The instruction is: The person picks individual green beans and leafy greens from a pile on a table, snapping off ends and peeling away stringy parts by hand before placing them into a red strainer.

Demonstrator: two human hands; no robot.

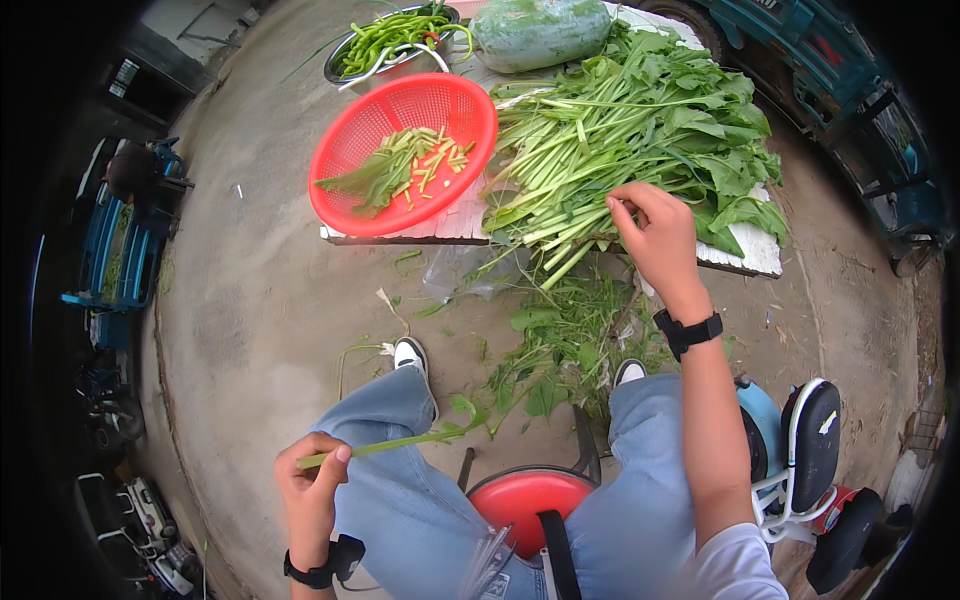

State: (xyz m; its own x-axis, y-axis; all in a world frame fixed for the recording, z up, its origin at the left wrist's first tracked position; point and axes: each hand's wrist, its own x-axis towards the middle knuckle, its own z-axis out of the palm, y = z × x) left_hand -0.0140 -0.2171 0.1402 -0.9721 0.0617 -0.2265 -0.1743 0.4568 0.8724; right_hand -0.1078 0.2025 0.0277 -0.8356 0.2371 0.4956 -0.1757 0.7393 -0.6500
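Between the thumb and fingers of my left hand (313, 480) is a single green stalk (409, 444), held over my left thigh, its small leafy end pointing right. My right hand (654, 229) is over the near side of a big heap of leafy greens (637, 135), thumb and forefinger brought together. Whether those fingertips pinch a strand cannot be made out. Left of the heap, a red plastic colander (401, 97) tilts towards me at the table's edge. Short cut stem pieces (427, 161) and a wilted-looking leaf (364, 180) lie inside it.
The white worn table (457, 221) also bears a winter melon (540, 34) and a metal bowl of green peppers (397, 41). Plant scraps (555, 352) and a clear plastic bag (472, 270) are below its front edge. A red stool seat (529, 499) is beneath me; a scooter (795, 442) stands right.
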